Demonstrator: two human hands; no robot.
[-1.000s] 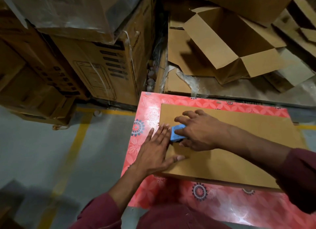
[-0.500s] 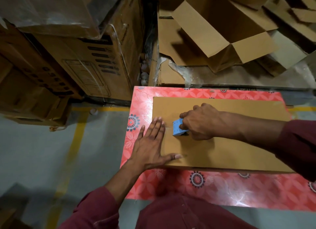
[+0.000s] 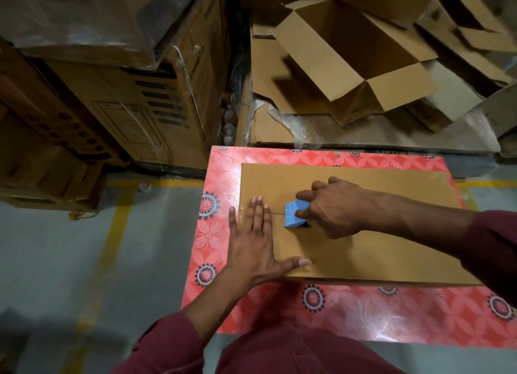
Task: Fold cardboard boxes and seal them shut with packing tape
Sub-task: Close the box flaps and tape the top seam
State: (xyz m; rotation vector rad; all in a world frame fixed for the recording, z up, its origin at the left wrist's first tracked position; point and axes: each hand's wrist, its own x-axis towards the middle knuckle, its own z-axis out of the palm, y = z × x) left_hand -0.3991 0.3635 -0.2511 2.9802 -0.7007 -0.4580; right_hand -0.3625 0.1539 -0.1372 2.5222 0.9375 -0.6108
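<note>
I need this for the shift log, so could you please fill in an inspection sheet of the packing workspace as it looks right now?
Surface: red floral table, glossy.
Job's things: closed cardboard box lies on the table; blue tape dispenser sits on its centre seam.
Clutter: open empty box and loose cartons piled behind the table.
Grippers: left hand presses flat on the box's left end; right hand grips the dispenser.
Cables: nothing seen.
Surroundings: stacked printed cartons to the left; grey floor with yellow lines.
</note>
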